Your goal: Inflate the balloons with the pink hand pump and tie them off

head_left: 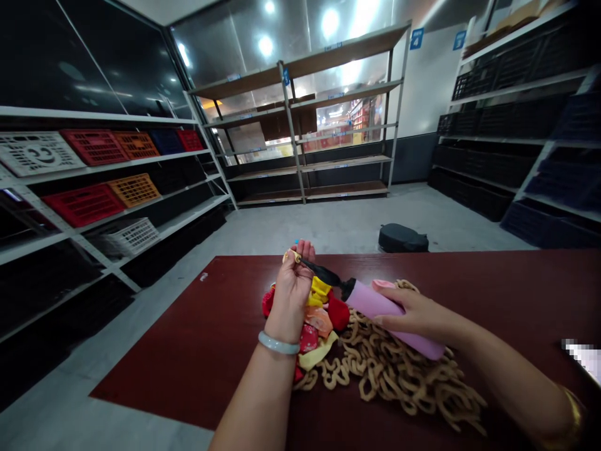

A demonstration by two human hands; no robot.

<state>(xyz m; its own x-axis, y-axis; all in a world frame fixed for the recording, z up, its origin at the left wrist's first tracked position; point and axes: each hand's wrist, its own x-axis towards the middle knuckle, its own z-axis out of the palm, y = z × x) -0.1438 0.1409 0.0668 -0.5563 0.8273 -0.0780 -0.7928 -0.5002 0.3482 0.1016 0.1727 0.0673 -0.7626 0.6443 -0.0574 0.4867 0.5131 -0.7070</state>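
My left hand (293, 282) is raised above the dark red table (197, 351), its fingers pinched round the neck of a small balloon on the black nozzle (322, 272) of a pink hand pump (375, 304). My right hand (413, 313) wraps over the pump's pink barrel, which slants from my right down toward the nozzle. Under both hands lies a heap of uninflated balloons: red, yellow and orange ones (319, 319) on the left and several tan, curly ones (404, 376) on the right.
A black bag (402, 238) sits on the grey floor beyond the table. Metal shelving lines the left wall with red, orange and white plastic crates (94, 200). Bare shelves (319, 125) stand at the back, dark crates on the right racks (516, 125).
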